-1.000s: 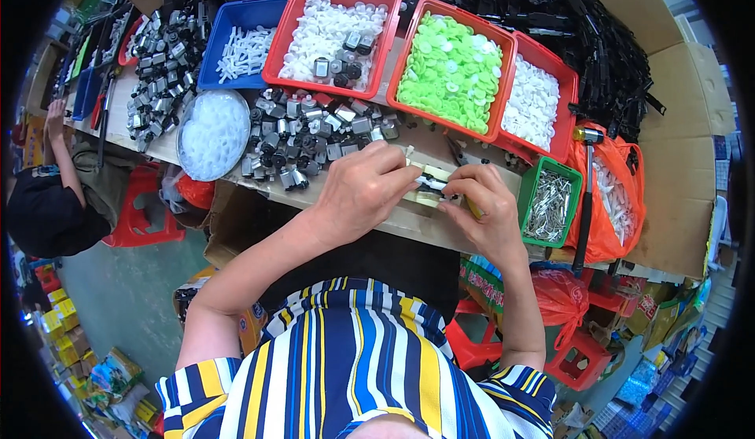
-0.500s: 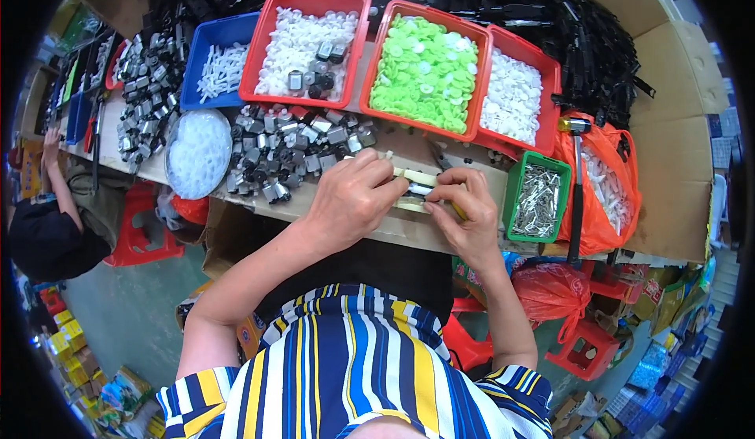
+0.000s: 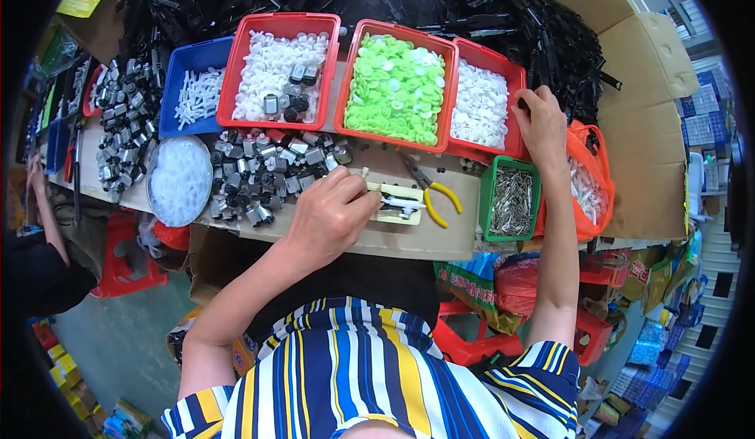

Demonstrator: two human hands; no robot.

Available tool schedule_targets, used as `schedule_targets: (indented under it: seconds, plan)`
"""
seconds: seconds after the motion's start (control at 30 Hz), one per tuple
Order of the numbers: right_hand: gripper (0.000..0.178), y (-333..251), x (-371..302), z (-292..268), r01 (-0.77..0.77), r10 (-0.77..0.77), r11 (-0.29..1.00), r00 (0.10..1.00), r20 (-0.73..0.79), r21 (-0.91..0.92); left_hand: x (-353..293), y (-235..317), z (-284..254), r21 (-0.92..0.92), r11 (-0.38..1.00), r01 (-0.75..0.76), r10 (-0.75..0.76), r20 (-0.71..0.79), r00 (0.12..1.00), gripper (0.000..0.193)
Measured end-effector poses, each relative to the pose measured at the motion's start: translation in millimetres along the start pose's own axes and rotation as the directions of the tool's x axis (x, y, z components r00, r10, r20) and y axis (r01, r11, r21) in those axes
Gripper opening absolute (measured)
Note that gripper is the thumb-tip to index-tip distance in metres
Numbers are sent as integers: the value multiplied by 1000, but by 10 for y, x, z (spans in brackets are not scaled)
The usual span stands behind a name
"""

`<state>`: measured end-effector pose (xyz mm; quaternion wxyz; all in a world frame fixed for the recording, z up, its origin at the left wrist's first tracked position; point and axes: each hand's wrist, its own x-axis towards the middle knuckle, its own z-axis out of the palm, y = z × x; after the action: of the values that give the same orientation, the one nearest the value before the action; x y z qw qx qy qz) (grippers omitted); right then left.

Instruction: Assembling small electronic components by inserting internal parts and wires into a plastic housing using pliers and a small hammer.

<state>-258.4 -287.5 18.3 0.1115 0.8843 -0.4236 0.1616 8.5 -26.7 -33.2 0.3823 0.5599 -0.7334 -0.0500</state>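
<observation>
My left hand (image 3: 334, 213) is closed at the left end of a small cream-coloured block (image 3: 410, 217) on the bench, its fingertips partly hidden. A slim white part (image 3: 403, 202) and small dark pieces lie in that block. My right hand (image 3: 544, 128) reaches over the right rim of the far-right red bin (image 3: 515, 85), beside the heap of black plastic parts (image 3: 566, 54). Its thumb and fingers are pinched together; a dark bit shows between them, too small to name. Pliers with yellow handles (image 3: 444, 203) lie right of the block.
Red bins hold white pieces and green discs (image 3: 397, 89); a blue bin (image 3: 177, 121) holds white pins. Small motors (image 3: 271, 172) are heaped by a bowl (image 3: 179, 181). A green box of metal pins (image 3: 511, 203) stands near an orange bag (image 3: 590, 203). Another person's arm (image 3: 49, 211) is far left.
My right hand has left the cream block and moved right and away, over to the black parts. My left hand stays at the block, and the pliers now show fully.
</observation>
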Motion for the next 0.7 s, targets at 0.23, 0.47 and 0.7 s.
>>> schedule_targets:
  seconds: [0.23, 0.47, 0.7]
  plan:
    - [18, -429, -58, -550, 25, 103, 889, 962, -253, 458, 46, 30, -119, -131, 989, 72, -87, -114, 990, 15]
    - [22, -1103, -769, -527, -104, 302, 4, 948, 98, 995, 191, 121, -34, -848, 290, 443, -564, 223, 795, 39]
    - [26, -1417, -953, -349, -270, 201, -33, 941, 271, 962, 133, 18, -151, -875, 52, 482, -647, 338, 683, 30]
